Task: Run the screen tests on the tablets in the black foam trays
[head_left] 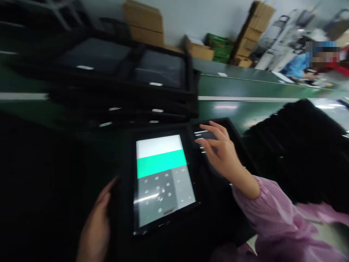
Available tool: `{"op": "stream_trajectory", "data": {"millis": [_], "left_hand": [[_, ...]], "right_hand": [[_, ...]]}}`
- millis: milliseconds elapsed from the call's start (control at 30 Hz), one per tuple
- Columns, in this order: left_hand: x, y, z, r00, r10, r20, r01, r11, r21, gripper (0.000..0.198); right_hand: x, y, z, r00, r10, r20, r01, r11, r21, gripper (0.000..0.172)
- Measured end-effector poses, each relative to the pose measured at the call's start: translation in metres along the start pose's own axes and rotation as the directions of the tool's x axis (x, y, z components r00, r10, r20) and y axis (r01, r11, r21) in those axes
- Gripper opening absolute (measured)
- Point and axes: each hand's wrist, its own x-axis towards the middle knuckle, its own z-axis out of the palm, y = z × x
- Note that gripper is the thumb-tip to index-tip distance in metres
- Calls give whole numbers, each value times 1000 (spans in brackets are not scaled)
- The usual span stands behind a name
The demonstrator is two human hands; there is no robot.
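Pink sleeve (pixel 275 211) foremost; right hand (pixel 223 153) loosely parted, empty; left hand (pixel 95 225), grip I cannot tell; lit tablet (pixel 161 163), keypad (pixel 156 200) blurred.

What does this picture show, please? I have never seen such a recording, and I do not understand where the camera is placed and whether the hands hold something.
There is no machine here: these are a person's bare hands, seen by a camera worn on that person's head, looking forward and down. In front lies a lit screen with a white area, a green band and a keypad, set in black surroundings. The right hand is over a darker panel beside it, holding nothing that I can see; whether it touches is unclear. The left hand is blurred, at a dark edge left of the screen, so its grip cannot be told. Behind, dark screens in black frames lie on a green table. Farther back, another person wears blue.
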Motion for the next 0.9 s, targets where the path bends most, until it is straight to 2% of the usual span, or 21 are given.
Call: {"op": "stream_trajectory", "data": {"millis": [100,167,267,367,467,700,800,900], "left_hand": [[-7,-2,-2,991,-131,-39,121,973,-195,76],[-10,-3,-3,992,-126,-11,120,962,-244,84],[-17,-10,-6,995,-91,32,96,959,-266,81],[-21,-20,-11,995,-76,64,91,955,-282,74],[-24,-23,-12,992,-83,94,105,957,-271,75],[-29,-3,-2,993,-120,15,121,973,-197,69],[-23,-1,-3,993,-115,36,119,983,-142,67],[-16,0,-3,995,-96,13,97,987,-131,65]], "right_hand": [[-4,-3,30,999,-21,30,19,999,38,43],[-10,-10,45,994,-70,85,64,995,74,43],[-17,-22,55,984,-116,135,103,990,99,38],[-21,-28,57,983,-118,139,105,990,97,34],[-23,-26,56,976,-142,166,126,987,98,33],[-27,-16,51,988,-87,130,84,996,25,36],[-27,-18,52,977,-127,169,116,990,75,33],[-28,-17,54,974,-142,175,126,987,103,33]]}}
